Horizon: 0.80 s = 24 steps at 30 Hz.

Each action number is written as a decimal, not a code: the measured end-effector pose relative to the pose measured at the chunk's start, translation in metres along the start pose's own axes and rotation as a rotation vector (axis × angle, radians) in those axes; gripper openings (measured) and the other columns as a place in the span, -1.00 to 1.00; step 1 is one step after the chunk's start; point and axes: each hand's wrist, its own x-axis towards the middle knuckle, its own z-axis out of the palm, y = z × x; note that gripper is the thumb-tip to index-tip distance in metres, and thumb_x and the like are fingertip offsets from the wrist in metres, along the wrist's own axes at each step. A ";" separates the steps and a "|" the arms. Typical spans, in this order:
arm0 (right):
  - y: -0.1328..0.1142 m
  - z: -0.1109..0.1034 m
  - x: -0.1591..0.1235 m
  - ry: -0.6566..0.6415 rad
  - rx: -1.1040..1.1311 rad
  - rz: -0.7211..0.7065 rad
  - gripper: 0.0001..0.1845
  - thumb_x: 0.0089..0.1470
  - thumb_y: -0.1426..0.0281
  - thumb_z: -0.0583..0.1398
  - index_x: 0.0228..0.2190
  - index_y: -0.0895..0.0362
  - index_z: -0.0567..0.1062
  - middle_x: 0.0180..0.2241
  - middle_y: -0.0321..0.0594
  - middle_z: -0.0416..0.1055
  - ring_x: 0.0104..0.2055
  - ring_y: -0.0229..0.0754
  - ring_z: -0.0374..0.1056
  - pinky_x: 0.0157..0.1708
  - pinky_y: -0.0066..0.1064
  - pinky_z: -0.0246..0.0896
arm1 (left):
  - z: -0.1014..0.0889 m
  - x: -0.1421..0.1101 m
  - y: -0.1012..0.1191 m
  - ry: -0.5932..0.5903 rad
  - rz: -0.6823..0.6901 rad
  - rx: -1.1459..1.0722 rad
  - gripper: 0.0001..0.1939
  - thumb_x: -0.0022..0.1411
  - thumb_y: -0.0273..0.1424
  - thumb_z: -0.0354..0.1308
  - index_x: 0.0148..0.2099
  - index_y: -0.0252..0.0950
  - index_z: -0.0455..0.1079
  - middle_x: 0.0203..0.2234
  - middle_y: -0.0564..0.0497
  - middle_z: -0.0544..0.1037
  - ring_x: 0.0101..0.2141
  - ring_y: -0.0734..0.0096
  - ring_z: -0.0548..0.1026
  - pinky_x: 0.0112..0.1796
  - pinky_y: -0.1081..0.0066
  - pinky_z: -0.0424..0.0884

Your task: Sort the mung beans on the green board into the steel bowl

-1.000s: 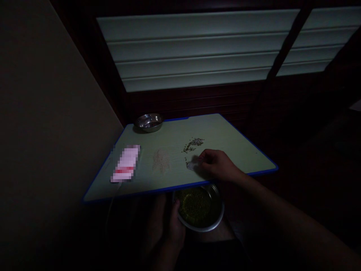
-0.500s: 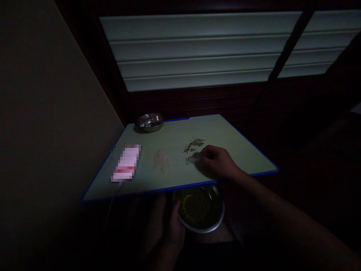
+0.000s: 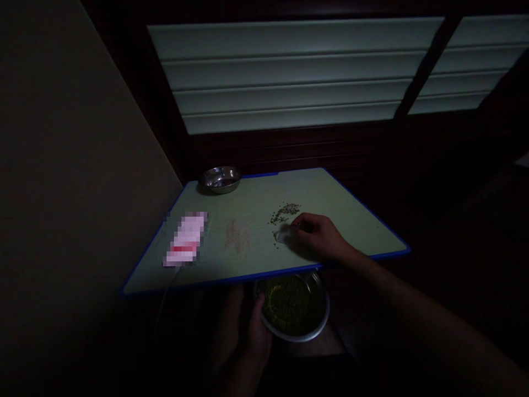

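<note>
My right hand is closed in a pinch on a small pale, translucent scoop-like piece, held low over the table. Just beyond its tip lie small dark seeds or beans, scattered in a loose patch with a few stray ones nearer the piece. Below the table's front edge, my left hand grips the left rim of a metal bowl, thumb over the rim. Greenish grains fill the bottom of this bowl. The scene is dim, so fine detail of the pinched piece is hard to make out.
The pale folding table has a blue edge. A second, shallow metal bowl stands at its back left. A lit, blurred-out phone with a cable lies at the left. Pinkish-white bits are spread mid-table. A wall stands close on the left.
My right hand has barely shifted, and the pale piece appears slightly turned, with less of its face showing. My left hand and the bowl stay in place.
</note>
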 end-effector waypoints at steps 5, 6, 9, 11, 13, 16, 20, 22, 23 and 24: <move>0.000 0.000 -0.003 -0.044 0.036 -0.007 -0.86 -0.10 0.45 0.22 -0.40 0.14 0.56 -0.48 -0.27 0.50 -0.44 -0.24 0.32 -0.41 -0.42 0.19 | -0.002 0.000 0.000 -0.029 -0.008 0.016 -0.60 0.24 -0.39 0.20 0.13 -0.28 0.51 -0.07 -0.12 0.70 0.04 0.08 0.60 0.16 0.11 0.42; 0.000 0.000 -0.003 -0.056 0.044 -0.010 -0.86 -0.10 0.45 0.22 -0.41 0.14 0.56 -0.48 -0.27 0.50 -0.44 -0.25 0.32 -0.42 -0.42 0.19 | -0.002 0.000 -0.001 -0.023 -0.012 0.015 -0.62 0.25 -0.39 0.19 0.11 -0.29 0.51 -0.06 -0.13 0.69 0.04 0.07 0.60 0.15 0.10 0.43; 0.001 -0.001 -0.004 -0.101 0.064 -0.025 -0.89 -0.10 0.45 0.23 -0.43 0.14 0.55 -0.50 -0.29 0.48 -0.45 -0.25 0.30 -0.43 -0.43 0.18 | -0.003 0.003 -0.002 -0.003 -0.015 0.005 -0.66 0.25 -0.41 0.18 0.07 -0.29 0.52 -0.05 -0.11 0.69 0.04 0.08 0.60 0.15 0.10 0.44; 0.002 0.000 -0.004 -0.106 0.069 -0.049 -0.88 -0.10 0.44 0.23 -0.42 0.14 0.56 -0.50 -0.30 0.48 -0.45 -0.26 0.30 -0.42 -0.43 0.18 | -0.003 0.004 -0.002 -0.014 -0.019 -0.007 -0.64 0.26 -0.41 0.17 0.10 -0.28 0.50 -0.06 -0.10 0.70 0.04 0.10 0.60 0.17 0.11 0.42; 0.003 0.000 -0.003 -0.081 0.069 -0.082 -0.87 -0.07 0.42 0.23 -0.39 0.14 0.57 -0.47 -0.29 0.50 -0.44 -0.25 0.32 -0.40 -0.41 0.21 | -0.002 0.004 -0.002 -0.021 -0.034 -0.013 -0.63 0.27 -0.41 0.16 0.12 -0.29 0.49 -0.08 -0.11 0.70 0.03 0.11 0.61 0.19 0.10 0.39; 0.004 0.003 -0.003 -0.056 0.052 -0.108 -0.83 -0.02 0.38 0.23 -0.34 0.14 0.58 -0.43 -0.25 0.54 -0.40 -0.22 0.36 -0.35 -0.38 0.24 | -0.002 0.005 -0.002 -0.009 -0.050 -0.010 -0.60 0.28 -0.41 0.14 0.15 -0.29 0.47 -0.12 -0.10 0.71 -0.01 0.11 0.63 0.20 0.07 0.37; 0.004 0.004 -0.002 -0.062 0.033 -0.112 -0.81 0.01 0.37 0.23 -0.30 0.13 0.59 -0.40 -0.23 0.57 -0.37 -0.19 0.40 -0.31 -0.36 0.27 | -0.003 0.004 -0.002 -0.005 -0.048 0.000 -0.59 0.27 -0.39 0.17 0.16 -0.31 0.46 -0.08 -0.12 0.70 0.02 0.10 0.61 0.19 0.09 0.38; 0.004 0.003 -0.002 -0.082 0.058 -0.110 -0.83 0.00 0.38 0.23 -0.32 0.13 0.58 -0.38 -0.22 0.58 -0.35 -0.19 0.41 -0.29 -0.36 0.28 | -0.003 0.003 -0.002 -0.011 -0.027 0.015 -0.56 0.25 -0.38 0.18 0.17 -0.29 0.46 -0.04 -0.13 0.69 0.05 0.10 0.59 0.19 0.11 0.39; 0.005 0.002 -0.001 -0.091 0.071 -0.107 -0.84 0.00 0.38 0.23 -0.33 0.13 0.58 -0.38 -0.23 0.58 -0.35 -0.19 0.41 -0.28 -0.36 0.28 | -0.003 0.002 -0.001 -0.014 -0.017 0.023 -0.55 0.24 -0.38 0.19 0.18 -0.28 0.47 -0.03 -0.12 0.68 0.07 0.10 0.58 0.19 0.11 0.39; 0.005 0.001 -0.001 -0.096 0.080 -0.103 -0.85 0.00 0.38 0.23 -0.34 0.13 0.57 -0.39 -0.23 0.57 -0.35 -0.19 0.40 -0.29 -0.36 0.28 | -0.003 0.001 -0.001 -0.014 -0.013 0.032 -0.55 0.23 -0.37 0.20 0.18 -0.27 0.47 -0.02 -0.12 0.68 0.08 0.10 0.58 0.19 0.11 0.39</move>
